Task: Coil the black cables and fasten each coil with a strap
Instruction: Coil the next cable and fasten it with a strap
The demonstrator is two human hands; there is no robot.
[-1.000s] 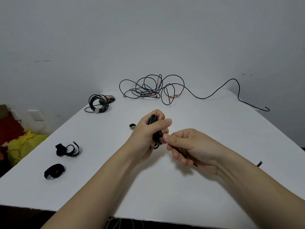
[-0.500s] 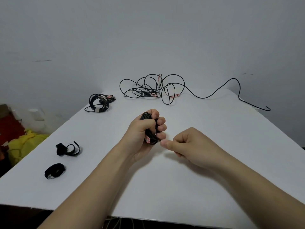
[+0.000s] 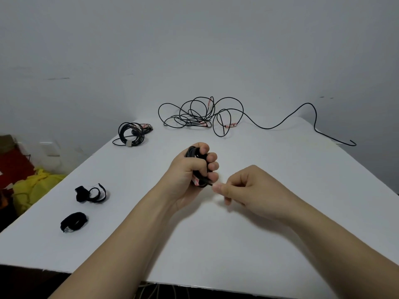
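My left hand [image 3: 185, 173] grips a small coil of black cable [image 3: 191, 151] above the middle of the white table [image 3: 291, 169], fingers curled round the loops. A short end of that cable sticks out at the bottom towards my right hand [image 3: 252, 190], whose thumb and forefinger pinch its tip; the other fingers are curled. A loose tangle of black cable [image 3: 200, 115] lies at the table's far edge, one end trailing to the right. A coiled cable with a light strap [image 3: 130, 134] lies at the far left. Two black straps [image 3: 90, 194] [image 3: 73, 222] lie on the left.
A grey wall stands right behind the table. Off the table's left edge, on the floor, are a yellow bag [image 3: 36, 186] and something red [image 3: 13, 167]. The table's near edge runs just below my forearms.
The cable tail that ran through my right hand is now wound up; only a short end shows. My left hand has closed tighter round the coil, and a small dark ring beside it is no longer visible.
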